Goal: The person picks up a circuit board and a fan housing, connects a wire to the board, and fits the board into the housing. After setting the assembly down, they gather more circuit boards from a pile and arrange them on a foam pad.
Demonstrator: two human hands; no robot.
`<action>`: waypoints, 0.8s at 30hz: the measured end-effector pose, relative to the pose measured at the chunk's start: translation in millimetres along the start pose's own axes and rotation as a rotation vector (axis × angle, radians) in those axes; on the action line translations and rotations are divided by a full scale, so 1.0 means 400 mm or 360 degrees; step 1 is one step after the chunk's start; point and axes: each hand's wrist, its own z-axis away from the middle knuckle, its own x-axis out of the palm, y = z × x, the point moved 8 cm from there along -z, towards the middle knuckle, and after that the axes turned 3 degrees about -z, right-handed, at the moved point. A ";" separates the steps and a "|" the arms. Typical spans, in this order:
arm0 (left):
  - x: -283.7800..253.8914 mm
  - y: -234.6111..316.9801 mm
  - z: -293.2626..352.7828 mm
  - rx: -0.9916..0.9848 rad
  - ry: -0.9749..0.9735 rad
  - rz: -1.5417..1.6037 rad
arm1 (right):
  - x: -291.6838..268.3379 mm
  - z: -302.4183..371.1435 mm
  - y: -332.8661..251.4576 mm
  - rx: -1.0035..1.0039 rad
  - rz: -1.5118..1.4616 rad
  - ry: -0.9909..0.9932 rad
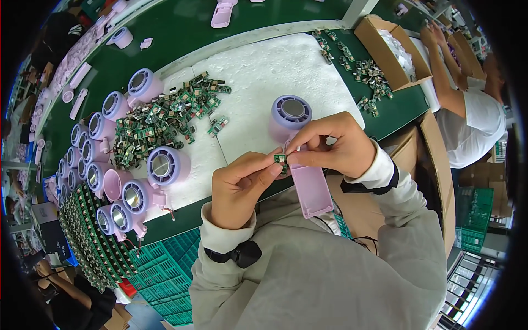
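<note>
Between the thumb and fingers of my left hand (237,187) is a small green circuit board (281,160). My right hand (336,147) pinches something small and pale right beside the board, perhaps a connector or wire end; the fingers hide most of it. Just under both hands, at the table edge, a pink-lilac handheld fan (291,113) lies with its round head away from me. Its open, hollow pink handle (312,190) points toward me. Left of my hands, a heap of similar circuit boards (165,115) covers part of the white foam sheet (258,66).
Several more fan heads (135,196) crowd the left side. Strips of joined boards (91,236) stand beside green crates (168,275). Loose boards (371,77) and a cardboard box (390,49) with white pieces lie at the right. A co-worker (467,104) sits beyond.
</note>
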 end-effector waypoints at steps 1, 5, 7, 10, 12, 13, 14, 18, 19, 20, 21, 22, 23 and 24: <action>0.003 0.000 0.001 -0.0002 -0.0028 0.0016 | 0.002 0.000 0.001 -0.0005 0.0014 -0.0022; 0.005 0.001 -0.001 0.0014 -0.0014 -0.0138 | 0.000 -0.002 0.007 -0.0060 0.0080 -0.0030; -0.002 0.000 -0.001 0.0065 0.0009 -0.0218 | 0.002 -0.008 0.018 -0.0026 0.0047 0.0004; -0.004 0.012 0.001 0.0189 0.0065 -0.0388 | 0.002 -0.013 0.020 0.0021 -0.0012 0.0060; 0.000 0.014 0.005 0.0134 0.0237 -0.0306 | -0.002 -0.009 -0.014 -0.0111 0.0146 0.0156; -0.003 0.016 0.007 0.0115 0.0328 -0.0271 | -0.002 -0.010 -0.030 -0.0189 0.0220 0.0200; -0.002 0.018 0.009 0.0140 0.0349 -0.0292 | 0.006 -0.010 -0.034 -0.0222 0.0213 0.0181; -0.005 0.006 0.017 0.0181 0.0418 -0.0197 | 0.000 -0.004 -0.033 -0.0321 0.0213 0.0243; -0.002 0.005 0.020 0.0191 0.0435 -0.0228 | 0.000 -0.001 -0.040 -0.0387 0.0268 0.0201; 0.000 0.005 0.023 0.0200 0.0450 -0.0258 | 0.000 0.000 -0.047 -0.0451 0.0325 0.0161; -0.001 0.007 0.025 0.0208 0.0464 -0.0286 | 0.004 0.000 -0.055 -0.0513 0.0383 0.0124; 0.000 0.010 0.026 0.0218 0.0469 -0.0287 | 0.003 0.001 -0.058 -0.0523 0.0385 0.0118; 0.003 0.012 0.027 0.0221 0.0468 -0.0319 | 0.001 0.000 -0.054 -0.0459 0.0350 0.0100; 0.005 0.014 0.026 0.0222 0.0465 -0.0350 | 0.000 0.000 -0.049 -0.0393 0.0316 0.0083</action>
